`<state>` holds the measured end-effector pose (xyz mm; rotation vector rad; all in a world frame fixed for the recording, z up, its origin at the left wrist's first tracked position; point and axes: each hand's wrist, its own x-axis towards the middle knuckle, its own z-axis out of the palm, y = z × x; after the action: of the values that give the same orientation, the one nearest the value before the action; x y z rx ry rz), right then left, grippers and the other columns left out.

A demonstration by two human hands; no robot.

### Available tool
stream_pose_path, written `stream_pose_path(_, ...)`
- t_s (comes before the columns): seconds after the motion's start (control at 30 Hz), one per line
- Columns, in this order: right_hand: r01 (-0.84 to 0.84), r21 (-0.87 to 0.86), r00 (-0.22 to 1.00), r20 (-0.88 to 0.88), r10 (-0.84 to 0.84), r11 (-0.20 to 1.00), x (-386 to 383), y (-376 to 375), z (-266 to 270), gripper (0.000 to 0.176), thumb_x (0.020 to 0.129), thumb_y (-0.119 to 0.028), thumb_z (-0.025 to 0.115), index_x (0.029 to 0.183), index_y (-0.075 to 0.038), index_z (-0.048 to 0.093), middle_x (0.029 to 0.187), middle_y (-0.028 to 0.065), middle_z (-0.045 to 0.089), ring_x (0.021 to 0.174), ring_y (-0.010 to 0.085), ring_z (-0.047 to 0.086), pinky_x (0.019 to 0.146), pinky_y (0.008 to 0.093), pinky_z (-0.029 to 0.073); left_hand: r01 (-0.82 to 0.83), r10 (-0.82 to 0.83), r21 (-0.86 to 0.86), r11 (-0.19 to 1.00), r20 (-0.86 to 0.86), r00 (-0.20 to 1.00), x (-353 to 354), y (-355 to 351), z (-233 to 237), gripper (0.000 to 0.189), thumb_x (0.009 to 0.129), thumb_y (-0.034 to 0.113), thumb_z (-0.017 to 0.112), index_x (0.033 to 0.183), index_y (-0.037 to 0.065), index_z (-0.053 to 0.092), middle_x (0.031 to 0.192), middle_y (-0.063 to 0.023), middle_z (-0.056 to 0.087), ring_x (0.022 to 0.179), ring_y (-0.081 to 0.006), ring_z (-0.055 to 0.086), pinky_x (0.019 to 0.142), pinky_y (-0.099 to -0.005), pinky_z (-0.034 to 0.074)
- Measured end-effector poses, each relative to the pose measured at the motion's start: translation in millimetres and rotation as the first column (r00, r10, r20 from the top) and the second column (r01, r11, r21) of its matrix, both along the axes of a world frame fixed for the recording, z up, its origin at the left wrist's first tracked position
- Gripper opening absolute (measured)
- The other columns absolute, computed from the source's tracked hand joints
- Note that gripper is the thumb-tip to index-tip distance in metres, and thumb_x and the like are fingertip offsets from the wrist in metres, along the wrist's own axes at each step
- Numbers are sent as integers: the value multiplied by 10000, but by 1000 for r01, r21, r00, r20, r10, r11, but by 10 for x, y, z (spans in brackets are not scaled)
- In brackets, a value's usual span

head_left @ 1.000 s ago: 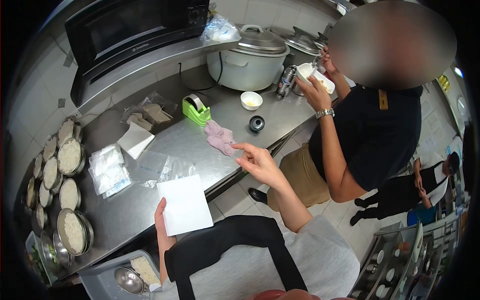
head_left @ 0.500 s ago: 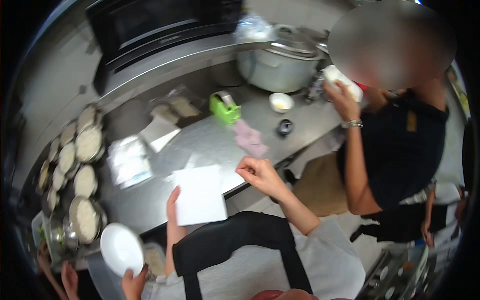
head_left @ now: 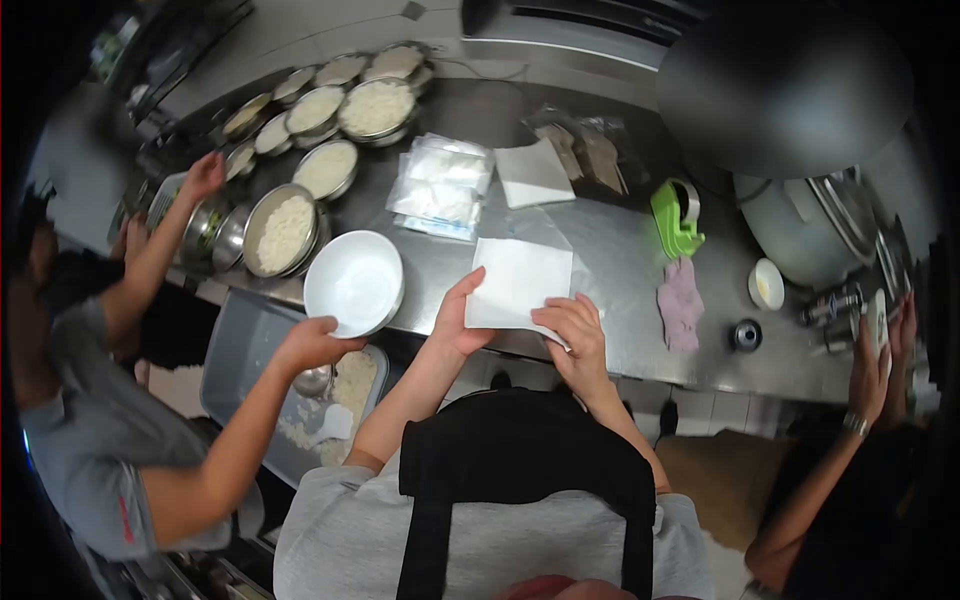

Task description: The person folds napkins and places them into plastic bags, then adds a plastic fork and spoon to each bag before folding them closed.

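Note:
A flat square of white paper (head_left: 520, 275) is held over the front edge of the steel counter. I cannot make out whether it is a single sheet or a bag. My left hand (head_left: 460, 318) grips its left side, thumb on top. At its lower right corner, my right hand (head_left: 578, 340) has its fingers closed on the edge, which curls slightly there. More white paper of similar size (head_left: 537, 172) lies on the counter beyond. Left of that are clear plastic packets (head_left: 442, 185) with white contents.
A co-worker on the left holds a white bowl (head_left: 354, 282) close to my left hand. Several rice-filled metal bowls (head_left: 376, 106) stand behind it. A grey tub (head_left: 232, 350) holds rice below. Rightward are a green tape dispenser (head_left: 677, 220), a pink cloth (head_left: 680, 305) and a large pot (head_left: 800, 235).
My view has turned left, so the counter items appear further right. My right hand, previously apart from the paper, now grips its corner. The co-worker's white bowl has come up over the counter edge.

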<state>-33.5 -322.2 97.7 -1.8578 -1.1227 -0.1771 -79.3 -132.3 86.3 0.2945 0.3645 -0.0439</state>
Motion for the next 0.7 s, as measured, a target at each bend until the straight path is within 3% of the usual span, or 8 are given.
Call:
stream_pose_path(0.03, 23, 119, 999, -37, -19, 993, 28, 85, 77, 127, 709, -13, 626, 835, -30, 624, 797, 57, 636, 811, 184, 595, 837, 364, 405, -35, 35, 23, 999, -21, 999, -52, -26, 61, 448, 901, 279, 393, 1231, -24, 399, 1211, -176, 486, 1119, -297, 480, 962, -426, 374)
stream_pose_path(0.07, -15, 112, 1000, -22, 18, 994, 78, 106, 62, 127, 709, -13, 626, 835, -30, 624, 797, 57, 636, 811, 184, 595, 837, 364, 405, -72, 72, 15, 997, -7, 997, -88, -20, 45, 448, 901, 279, 393, 1231, -24, 399, 1211, -176, 486, 1119, -297, 480, 962, -426, 374)
stream_pose_path(0.13, -4, 53, 839, -544, 32, 999, 162, 86, -14, 85, 759, -60, 622, 825, -10, 604, 738, 81, 621, 711, 164, 586, 698, 286, 433, 31, -44, 92, 995, 150, 988, -181, -17, -9, 457, 919, 262, 333, 1267, -32, 354, 1260, -199, 438, 1148, -338, 454, 941, -481, 390)
stream_pose_path(0.17, -6, 106, 809, -584, 67, 994, 215, 116, 11, 129, 805, -123, 608, 798, 5, 593, 681, 54, 596, 663, 97, 538, 617, 237, 412, 10, -39, 162, 987, 173, 984, -217, -40, -5, 460, 928, 265, 276, 1273, -30, 348, 1269, -204, 429, 1155, -350, 445, 940, -490, 390)
stream_pose_path(0.33, -121, 134, 698, -692, 181, 983, 527, 272, -135, 165, 805, -154, 595, 778, 9, 589, 675, 50, 583, 658, 96, 516, 606, 253, 414, -105, 72, 226, 968, 150, 986, -292, -161, 47, 472, 922, 264, 263, 1284, -32, 332, 1290, -204, 410, 1170, -354, 431, 944, -509, 386)
stream_pose_path(0.53, -227, 54, 721, -662, 205, 972, 713, 167, -254, 222, 814, -182, 579, 816, 40, 576, 698, 120, 598, 658, 152, 552, 614, 289, 427, -195, 177, 172, 966, 113, 978, -298, -531, -3, 495, 919, 274, 244, 1302, -33, 305, 1305, -221, 387, 1191, -376, 402, 970, -529, 349)
stream_pose_path(0.67, -278, 58, 678, -696, 239, 959, 786, 219, -317, 220, 819, -176, 572, 812, 44, 575, 687, 106, 591, 658, 129, 527, 604, 287, 420, -261, 245, 180, 948, 105, 964, -337, -613, -22, 501, 915, 271, 239, 1302, -41, 298, 1306, -233, 379, 1194, -387, 394, 981, -524, 340)
stream_pose_path(0.7, -313, 80, 661, -697, 278, 946, 803, 234, -354, 187, 844, -172, 559, 814, 12, 579, 694, 16, 559, 645, 65, 481, 575, 227, 395, -280, 266, 171, 945, 100, 959, -344, -633, -49, 512, 908, 282, 256, 1296, -48, 302, 1303, -231, 383, 1187, -384, 404, 980, -510, 349)
